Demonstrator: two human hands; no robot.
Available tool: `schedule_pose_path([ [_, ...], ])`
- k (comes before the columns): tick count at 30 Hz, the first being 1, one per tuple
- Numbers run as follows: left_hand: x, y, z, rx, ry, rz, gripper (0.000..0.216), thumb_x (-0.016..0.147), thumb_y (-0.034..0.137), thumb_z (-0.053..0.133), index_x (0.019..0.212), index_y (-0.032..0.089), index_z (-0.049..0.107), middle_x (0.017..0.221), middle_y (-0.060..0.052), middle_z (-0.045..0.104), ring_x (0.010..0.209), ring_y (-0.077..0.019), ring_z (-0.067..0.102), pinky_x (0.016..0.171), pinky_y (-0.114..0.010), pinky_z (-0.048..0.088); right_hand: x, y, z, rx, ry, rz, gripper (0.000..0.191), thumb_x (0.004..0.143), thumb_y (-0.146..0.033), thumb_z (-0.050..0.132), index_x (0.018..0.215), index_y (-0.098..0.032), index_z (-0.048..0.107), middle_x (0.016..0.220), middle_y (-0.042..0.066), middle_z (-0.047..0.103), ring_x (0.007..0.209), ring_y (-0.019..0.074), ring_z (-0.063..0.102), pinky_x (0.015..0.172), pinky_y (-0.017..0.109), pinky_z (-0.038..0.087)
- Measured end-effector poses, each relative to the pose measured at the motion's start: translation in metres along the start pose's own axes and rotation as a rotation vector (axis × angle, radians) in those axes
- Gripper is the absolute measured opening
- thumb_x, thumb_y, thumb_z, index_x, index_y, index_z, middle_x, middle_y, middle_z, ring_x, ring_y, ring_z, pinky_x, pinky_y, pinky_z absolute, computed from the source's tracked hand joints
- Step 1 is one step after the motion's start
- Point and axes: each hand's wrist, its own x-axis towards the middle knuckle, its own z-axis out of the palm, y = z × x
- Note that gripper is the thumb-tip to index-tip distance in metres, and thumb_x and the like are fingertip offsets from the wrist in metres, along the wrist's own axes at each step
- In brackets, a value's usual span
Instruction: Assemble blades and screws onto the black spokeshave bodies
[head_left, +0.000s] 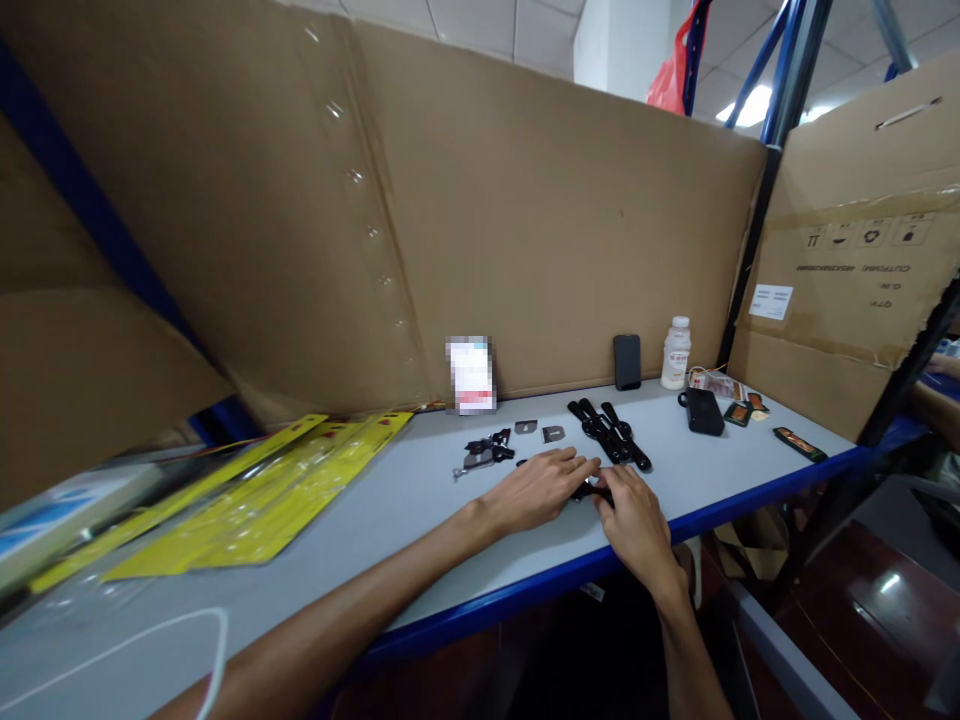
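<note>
Black and small, a part point(587, 491) is pressed under the flat left hand point(536, 490) and pinched by the right hand point(636, 518), lower centre, on the smooth grey desk point(420, 500). Print on the white bottle point(676, 352) cannot be read.

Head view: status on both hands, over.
Left hand flat, touching black part. Right hand on it too, grip unclear. Black handles lie just behind, clear of both hands.

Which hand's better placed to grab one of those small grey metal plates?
Probably the left: the left hand lies just short of the metal plates, while the right hand sits farther right, nearer the long black handles.
</note>
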Motion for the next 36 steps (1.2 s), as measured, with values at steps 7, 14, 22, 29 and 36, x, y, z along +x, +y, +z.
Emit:
schedule_pose_path([
  [7, -0.001, 0.0, 0.007, -0.195, 0.144, -0.026, 0.041, 0.091, 0.003, 0.041, 0.128, 0.015, 0.052, 0.101, -0.01, 0.066, 0.095, -0.0234, 0.06, 0.087, -0.038, 0.05, -0.002, 0.003, 0.001, -0.097, -0.019, -0.022, 0.03, 0.097, -0.017, 0.047, 0.118, -0.019, 0.069, 0.112, 0.009, 0.065, 0.11, 0.0248, 0.057, 0.098, 0.037, 0.044],
  [14, -0.003, -0.002, 0.017, -0.48, 0.275, -0.202, 0.03, 0.096, 0.009, 0.042, 0.122, 0.018, 0.054, 0.097, -0.007, 0.064, 0.092, -0.0208, 0.059, 0.082, -0.036, 0.051, -0.001, 0.006, 0.001, -0.105, -0.022, -0.027, 0.033, 0.098, -0.018, 0.047, 0.122, -0.024, 0.069, 0.112, 0.007, 0.066, 0.109, 0.0233, 0.058, 0.096, 0.035, 0.044],
  [22, -0.004, -0.004, 0.019, -0.497, 0.262, -0.197, 0.015, 0.098, 0.016, 0.047, 0.091, 0.019, 0.06, 0.093, -0.005, 0.059, 0.085, -0.0188, 0.057, 0.077, -0.032, 0.05, -0.001, 0.007, 0.0, -0.107, -0.028, -0.029, 0.034, 0.099, -0.021, 0.048, 0.126, -0.025, 0.068, 0.113, 0.007, 0.065, 0.109, 0.0235, 0.057, 0.098, 0.036, 0.044],
  [29, -0.01, -0.008, 0.015, -0.564, 0.236, -0.165, 0.017, 0.092, 0.011, 0.054, 0.103, 0.018, 0.066, 0.098, -0.006, 0.067, 0.095, -0.0197, 0.061, 0.087, -0.036, 0.052, 0.0, 0.006, -0.002, -0.12, -0.028, -0.043, 0.035, 0.098, -0.019, 0.049, 0.127, -0.025, 0.068, 0.113, 0.008, 0.066, 0.108, 0.0229, 0.058, 0.097, 0.035, 0.044],
  [36, -0.009, -0.015, 0.02, -0.633, 0.197, -0.21, 0.017, 0.087, 0.011, 0.061, 0.1, 0.018, 0.07, 0.094, -0.005, 0.068, 0.088, -0.0176, 0.064, 0.08, -0.032, 0.053, 0.0, 0.006, -0.002, -0.09, -0.03, -0.038, 0.036, 0.098, -0.02, 0.048, 0.128, -0.025, 0.067, 0.112, 0.008, 0.065, 0.108, 0.0239, 0.057, 0.096, 0.036, 0.044],
])
